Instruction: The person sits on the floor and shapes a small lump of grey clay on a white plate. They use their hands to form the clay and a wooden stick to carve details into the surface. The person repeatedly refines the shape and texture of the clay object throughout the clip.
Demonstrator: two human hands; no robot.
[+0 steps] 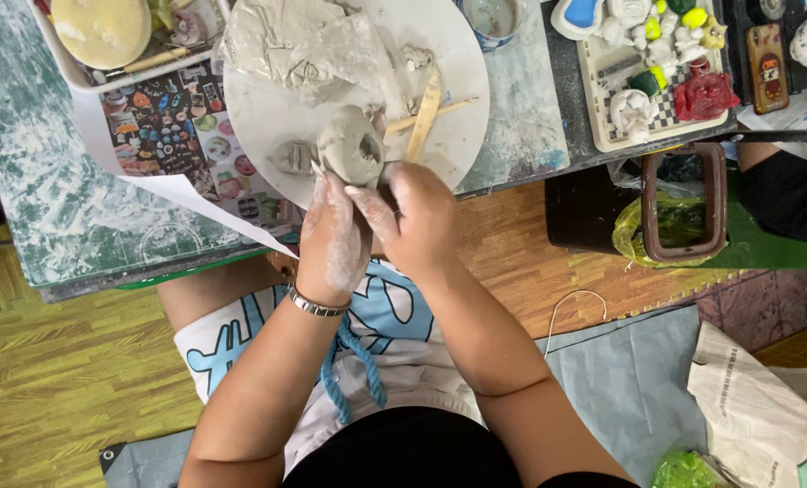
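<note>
Clay lump (352,145) cupped by left hand (334,237); right hand (419,217) pinching.

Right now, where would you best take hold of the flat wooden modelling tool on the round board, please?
Probably by the upper end of the wooden modelling tool, coming from the far side of the round board: its lower end runs under the right hand beside the clay lump.

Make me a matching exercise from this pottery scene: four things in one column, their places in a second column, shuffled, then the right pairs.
Things
1. grey clay lump
2. wooden modelling tool
3. metal bracelet
4. bin with a yellow-green bag

Places
A. on the left wrist
B. on the floor, under the table edge
C. held by the left hand and right hand
D. lying on the round white board

Pairs: 1-C, 2-D, 3-A, 4-B
</note>
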